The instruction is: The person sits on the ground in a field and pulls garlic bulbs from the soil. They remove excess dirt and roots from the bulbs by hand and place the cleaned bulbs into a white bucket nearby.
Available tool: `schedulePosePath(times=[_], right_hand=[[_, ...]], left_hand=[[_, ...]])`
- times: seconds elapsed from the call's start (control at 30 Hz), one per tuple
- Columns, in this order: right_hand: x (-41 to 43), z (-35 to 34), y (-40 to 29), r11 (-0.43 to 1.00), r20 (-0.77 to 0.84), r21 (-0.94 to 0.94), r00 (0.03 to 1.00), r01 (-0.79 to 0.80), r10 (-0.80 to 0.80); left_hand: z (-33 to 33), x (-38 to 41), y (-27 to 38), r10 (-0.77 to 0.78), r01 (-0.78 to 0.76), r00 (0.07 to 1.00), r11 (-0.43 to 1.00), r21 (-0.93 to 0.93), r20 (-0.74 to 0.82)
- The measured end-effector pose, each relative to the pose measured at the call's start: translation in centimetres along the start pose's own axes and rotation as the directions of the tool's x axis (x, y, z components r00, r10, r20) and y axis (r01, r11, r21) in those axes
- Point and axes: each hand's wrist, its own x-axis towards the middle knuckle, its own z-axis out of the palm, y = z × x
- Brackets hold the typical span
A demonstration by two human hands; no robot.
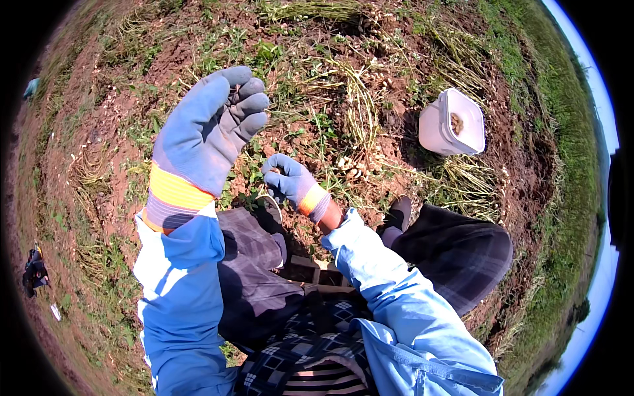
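Observation:
My left hand (208,123), in a grey-blue coated work glove with a yellow and orange cuff, is raised with its fingers curved and nothing visible in it. To its lower right, my right hand (290,180), gloved alike, has its fingers curled inward near my shoe; whether something small is between them cannot be told. Right of that hand a cluster of peanut pods (350,168) lies on the soil, with pulled peanut stems (361,104) above it. A white plastic bucket (430,131) stands farther right, tilted in view, with some peanuts (456,123) inside.
More pulled peanut plants (468,185) lie below the bucket, and others (312,11) at the top. Beneath me is a low slatted seat or crate (317,274), partly hidden. At the far left edge is a dark bundle or figure (35,271), unclear. Green grass borders the right side.

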Motion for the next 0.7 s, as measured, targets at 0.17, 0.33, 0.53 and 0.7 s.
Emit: schedulePosePath(times=[0.17, 0.33, 0.53, 0.7], right_hand=[[-0.2, -0.5, -1.0, 0.962, 0.039, -0.192, 0.981, 0.194, -0.19], [-0.3, -0.6, -3.0, 0.868, 0.081, -0.34, 0.931, 0.361, -0.355], [0.2, -3.3, -4.9, 0.973, -0.118, -0.165, 0.977, 0.158, -0.179], [-0.4, -11.2, -4.0, 0.96, -0.451, 0.264, 0.892, 0.097, 0.034]], left_hand=[[0.3, 0.0, -0.1, -0.001, 0.001, 1.0, 1.0, 0.015, -0.003], [0.2, 0.1, -0.2, -0.003, 0.003, 1.0, 0.999, 0.036, 0.013], [0.8, 0.0, -0.3, -0.005, 0.004, 1.0, 0.999, 0.032, 0.007], [1.4, 0.2, -0.7, 0.004, -0.002, 0.999, 0.999, 0.045, -0.043]])
